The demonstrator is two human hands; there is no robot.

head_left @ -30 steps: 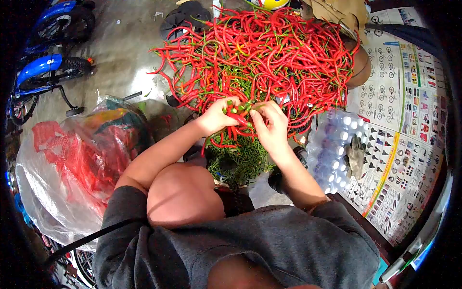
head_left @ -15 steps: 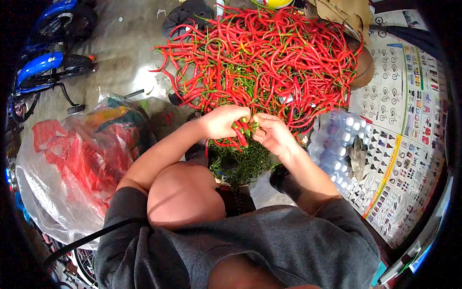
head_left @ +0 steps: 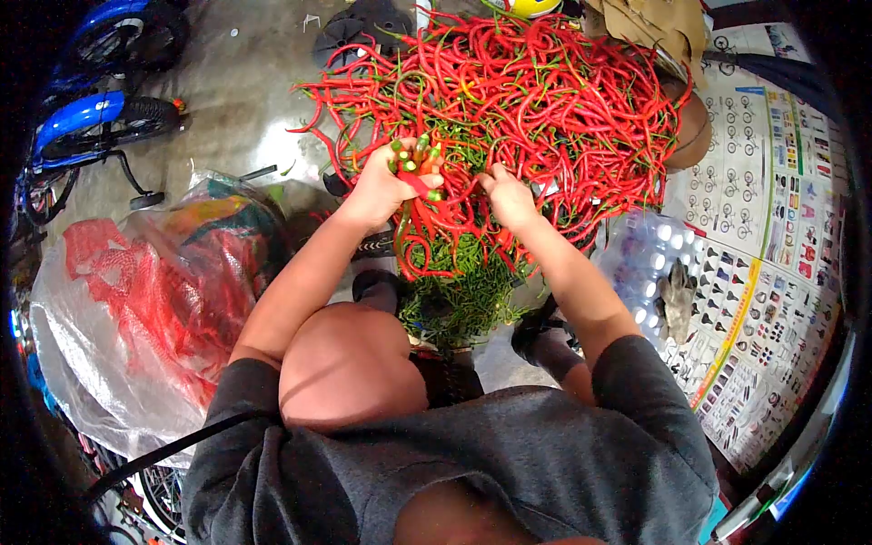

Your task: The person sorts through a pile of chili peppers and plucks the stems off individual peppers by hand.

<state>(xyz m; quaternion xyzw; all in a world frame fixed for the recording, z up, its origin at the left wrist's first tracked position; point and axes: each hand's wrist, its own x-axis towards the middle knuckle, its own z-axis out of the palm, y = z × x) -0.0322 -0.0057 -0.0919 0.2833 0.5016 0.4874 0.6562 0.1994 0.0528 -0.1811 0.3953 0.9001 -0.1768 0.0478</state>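
Note:
A large heap of long red chili peppers with green stems lies in front of me. My left hand is wrapped round a bunch of chili peppers, their green ends pointing up and the red bodies hanging below the fist. At the heap's near side my right hand has its fingers closed, thumb and forefinger pinching a red chili pepper among the others. Under both hands sits a pile of thin green stems, between my feet.
To the left lies a clear plastic bag with red netting inside, and blue bicycles stand beyond it. Plastic-wrapped bottles and a glove are on the right, beside a printed poster sheet. Cardboard lies behind the heap.
My hands were together over the stem pile and have moved apart. The left has gone forward and left with its bunch turned upward; the right has reached to the heap.

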